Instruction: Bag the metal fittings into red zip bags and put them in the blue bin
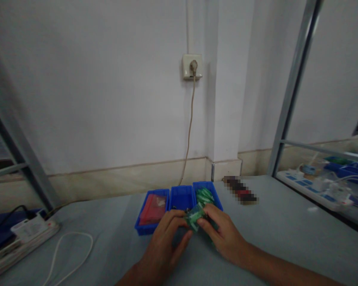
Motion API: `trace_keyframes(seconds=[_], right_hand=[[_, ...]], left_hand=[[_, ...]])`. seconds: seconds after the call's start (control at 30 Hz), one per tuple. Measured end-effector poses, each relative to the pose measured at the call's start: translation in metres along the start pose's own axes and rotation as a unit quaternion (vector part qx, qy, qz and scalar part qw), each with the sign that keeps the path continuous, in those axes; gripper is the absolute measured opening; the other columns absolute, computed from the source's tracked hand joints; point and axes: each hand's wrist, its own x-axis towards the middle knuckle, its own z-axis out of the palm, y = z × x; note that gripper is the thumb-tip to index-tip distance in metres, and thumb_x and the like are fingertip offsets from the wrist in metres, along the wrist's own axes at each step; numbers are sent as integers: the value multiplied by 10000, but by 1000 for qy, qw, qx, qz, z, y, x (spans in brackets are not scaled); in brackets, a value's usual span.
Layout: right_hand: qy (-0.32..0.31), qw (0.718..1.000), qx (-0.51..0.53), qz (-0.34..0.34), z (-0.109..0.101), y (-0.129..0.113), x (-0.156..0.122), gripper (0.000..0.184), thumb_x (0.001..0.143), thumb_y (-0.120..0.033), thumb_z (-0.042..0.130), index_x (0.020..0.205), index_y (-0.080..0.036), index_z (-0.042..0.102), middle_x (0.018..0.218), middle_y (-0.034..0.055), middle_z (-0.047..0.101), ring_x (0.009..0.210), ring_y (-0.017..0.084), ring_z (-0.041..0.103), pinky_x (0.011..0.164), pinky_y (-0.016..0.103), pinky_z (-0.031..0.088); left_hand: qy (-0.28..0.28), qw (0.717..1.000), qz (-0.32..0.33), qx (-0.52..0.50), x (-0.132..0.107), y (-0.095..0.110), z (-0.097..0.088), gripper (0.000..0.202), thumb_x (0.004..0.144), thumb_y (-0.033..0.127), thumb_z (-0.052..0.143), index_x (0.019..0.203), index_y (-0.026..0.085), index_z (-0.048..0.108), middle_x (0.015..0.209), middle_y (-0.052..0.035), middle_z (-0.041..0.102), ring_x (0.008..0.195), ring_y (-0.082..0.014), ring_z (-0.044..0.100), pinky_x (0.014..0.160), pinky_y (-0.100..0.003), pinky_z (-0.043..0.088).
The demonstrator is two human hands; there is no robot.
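Note:
A small, shiny green packet (194,217) is held up in front of the blue bins. My right hand (226,234) pinches its right side between thumb and fingers. At the packet's left edge, the curled fingers and thumb of my left hand (168,244) close in on it. Just behind are three blue bins side by side. The left bin (149,228) holds red plastic bags (152,209). In the middle bin (181,195) a few small dark pieces lie near the front, partly hidden by my hands. More green packets (205,196) fill the right bin (217,200).
A blurred-out dark and red object (241,191) lies right of the bins. Power strips (24,246) with plugs and a looping white cable (89,246) are at the left. Metal frame posts (294,87) rise at both sides. A cord (191,119) hangs from the wall socket (192,66).

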Motion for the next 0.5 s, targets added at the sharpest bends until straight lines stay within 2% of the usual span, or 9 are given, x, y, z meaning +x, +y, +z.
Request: trace_keyframes(seconds=[0.13,0.27,0.5], right_hand=[[-12,1000,-3,3,1,-2,0,306,1130,-395,537,869,-236,544,848,-3,571,789,197,566,730,302,435],[-15,1000,13,2,3,-4,0,274,1121,-381,558,888,-238,548,861,-6,575,790,190,561,731,290,428],[-27,999,29,10,6,-3,-2,265,1112,-383,567,893,-233,553,863,-11,558,784,181,537,721,283,408]], left_hand=[[61,998,-8,-1,-2,-6,8,313,998,110,648,1270,245,572,1145,-66,700,1051,-206,712,956,-321,612],[44,998,30,30,-1,-6,9,396,994,42,562,1326,254,601,1173,-71,702,1097,-204,712,986,-332,611],[40,997,33,64,-1,-8,5,311,1012,133,652,1300,252,658,1199,-86,690,1120,-227,708,990,-355,621]])
